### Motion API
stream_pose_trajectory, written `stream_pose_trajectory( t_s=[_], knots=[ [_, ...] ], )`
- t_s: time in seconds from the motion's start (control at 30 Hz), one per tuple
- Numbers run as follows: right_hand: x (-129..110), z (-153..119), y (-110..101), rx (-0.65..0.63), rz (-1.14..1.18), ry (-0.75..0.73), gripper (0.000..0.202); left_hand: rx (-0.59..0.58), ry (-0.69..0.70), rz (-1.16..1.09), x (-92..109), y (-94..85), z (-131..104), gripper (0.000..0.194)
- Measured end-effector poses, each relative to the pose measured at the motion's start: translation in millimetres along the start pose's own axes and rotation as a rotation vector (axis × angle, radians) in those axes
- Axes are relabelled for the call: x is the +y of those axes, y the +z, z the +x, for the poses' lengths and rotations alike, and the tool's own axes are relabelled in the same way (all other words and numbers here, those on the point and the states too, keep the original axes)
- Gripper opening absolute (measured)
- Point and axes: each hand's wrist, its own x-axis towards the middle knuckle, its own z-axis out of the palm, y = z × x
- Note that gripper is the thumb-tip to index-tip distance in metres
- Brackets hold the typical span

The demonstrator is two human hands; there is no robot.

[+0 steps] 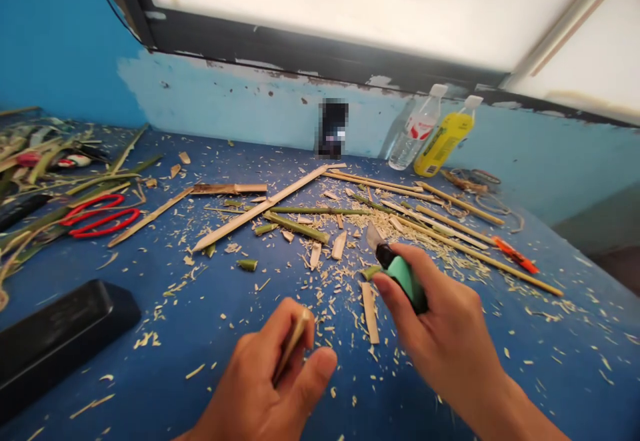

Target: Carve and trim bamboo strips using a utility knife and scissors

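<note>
Green on the knife (403, 277), clamped in the right grip (447, 324), blade pointing away. Strip (293, 342) pinched fast in the left grip (267, 377), seen nearly end-on. Between both grips, nearer the right, a loose flat chip (370, 313). Beyond the right grip, heaped shavings (443, 249) and, farther, two bottles (445, 142). Ahead of the left grip, a long stick (250, 215); left of it, on the blue desk (165, 387), a black case (65, 327), red scissors (103, 231) beyond.
</note>
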Motion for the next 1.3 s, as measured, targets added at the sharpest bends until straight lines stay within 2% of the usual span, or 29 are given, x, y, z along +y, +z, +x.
stream_pose_trajectory(
  t_s=[0.13,0.27,0.6,0.77,0.97,1.13,1.3],
  knots=[
    [2.5,-1.1,0.1,-0.171,0.183,-0.067,0.024,0.122,0.007,-0.057,8.0,-4.2,5.0,0.028],
    [-5.0,-6.7,-0.8,-0.271,0.258,-0.179,0.029,-0.004,-0.004,-0.03,11.3,-8.6,9.0,0.027],
    [-4.6,-9.9,-2.5,-0.29,0.185,-0.263,0.039,-0.049,-0.032,-0.01,14.1,-10.6,10.3,0.023],
    [-4.1,-8.9,-0.1,-0.333,0.098,-0.39,0.042,-0.029,-0.045,-0.063,8.5,-9.2,8.3,0.025],
    [-8.9,-11.2,3.1,-0.335,0.028,-0.466,0.043,-0.112,-0.045,-0.093,4.3,-7.3,4.7,0.027],
    [-14.6,-10.3,1.9,-0.302,0.021,-0.485,0.043,-0.059,-0.01,-0.079,5.4,-5.0,2.7,0.032],
    [-17.1,-8.9,2.3,-0.27,0.014,-0.474,0.042,0.003,-0.002,-0.035,7.2,-2.9,0.0,0.027]
  ],
)
